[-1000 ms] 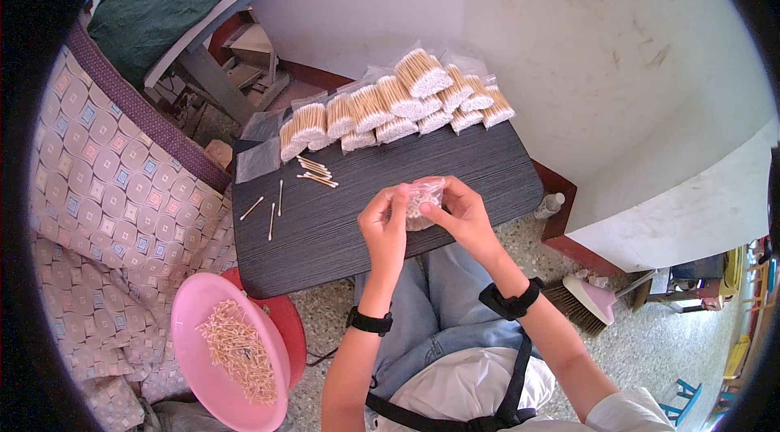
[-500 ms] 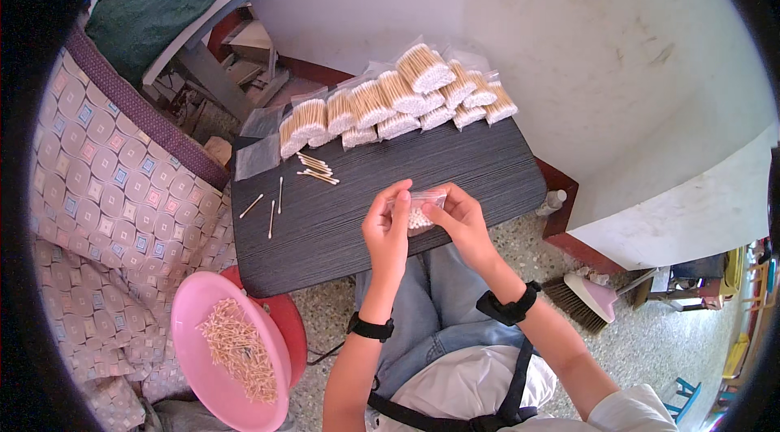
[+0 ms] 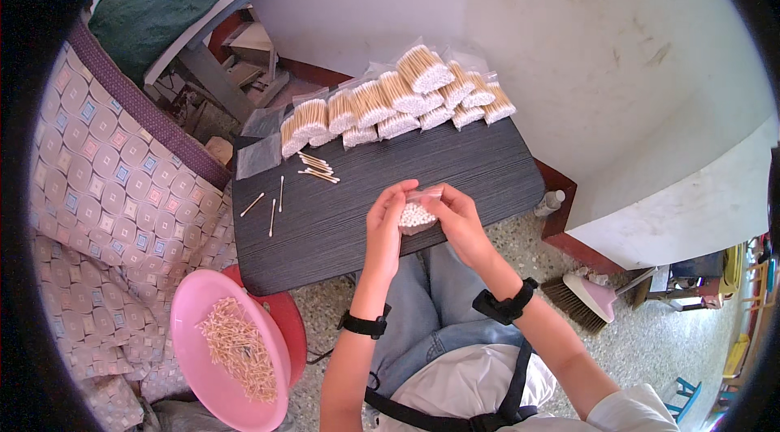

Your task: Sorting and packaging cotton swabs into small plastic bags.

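Observation:
Between my hands is a small clear plastic bag of cotton swabs point(image 3: 417, 217), its white tips facing up toward me. My left hand point(image 3: 388, 215) is closed on the bag's left side. My right hand point(image 3: 457, 219) pinches it along the right side and upper edge. Both are over the near edge of the dark table point(image 3: 366, 212). Farther left on the tabletop lie a small group of loose cotton swabs point(image 3: 317, 168) and a few single ones. Filled swab bags point(image 3: 374, 103) are stacked in a row along the table's far edge.
Flat clear bags point(image 3: 260, 157) lie at the table's far left corner. A pink basin point(image 3: 185, 334) of loose swabs rests on a red stool point(image 3: 294, 334) at lower left. Patterned fabric point(image 3: 138, 188) hangs at left. A white bottle point(image 3: 551, 203) and a brush point(image 3: 573, 302) are right of the table.
The bag has tilted in my hands, so more of the white swab tips show. My fingers have shifted slightly around its upper edge.

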A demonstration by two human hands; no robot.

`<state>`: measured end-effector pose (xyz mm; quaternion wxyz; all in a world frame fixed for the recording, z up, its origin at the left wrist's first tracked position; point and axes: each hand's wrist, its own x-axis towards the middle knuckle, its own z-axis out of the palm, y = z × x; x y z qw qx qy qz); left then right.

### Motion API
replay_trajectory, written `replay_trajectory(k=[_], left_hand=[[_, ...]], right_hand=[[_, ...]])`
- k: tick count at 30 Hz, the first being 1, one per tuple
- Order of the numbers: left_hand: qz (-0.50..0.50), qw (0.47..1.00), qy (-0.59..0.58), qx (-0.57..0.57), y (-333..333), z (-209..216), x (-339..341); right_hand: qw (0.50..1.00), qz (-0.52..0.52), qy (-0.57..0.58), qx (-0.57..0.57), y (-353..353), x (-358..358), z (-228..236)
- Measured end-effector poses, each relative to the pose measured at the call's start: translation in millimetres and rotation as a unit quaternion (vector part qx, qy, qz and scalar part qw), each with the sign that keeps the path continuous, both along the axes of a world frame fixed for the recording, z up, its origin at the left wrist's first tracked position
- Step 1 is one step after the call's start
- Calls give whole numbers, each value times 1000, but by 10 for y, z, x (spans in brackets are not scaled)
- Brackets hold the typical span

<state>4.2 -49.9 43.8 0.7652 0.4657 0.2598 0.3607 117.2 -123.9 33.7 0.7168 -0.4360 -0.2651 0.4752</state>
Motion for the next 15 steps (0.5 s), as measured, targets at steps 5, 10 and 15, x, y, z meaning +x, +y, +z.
replay_trajectory(k=[5, 10, 15], left_hand=[[-11, 999, -37, 0, 43, -61, -52], [-37, 997, -49, -36, 23, -49, -72], [-59, 997, -38, 8, -3, -66, -111]], right_hand=[[999, 6, -37, 11, 53, -30, -17], [1000, 0, -19, -3, 21, -13, -10], [1000, -2, -21, -8, 15, -27, 21]])
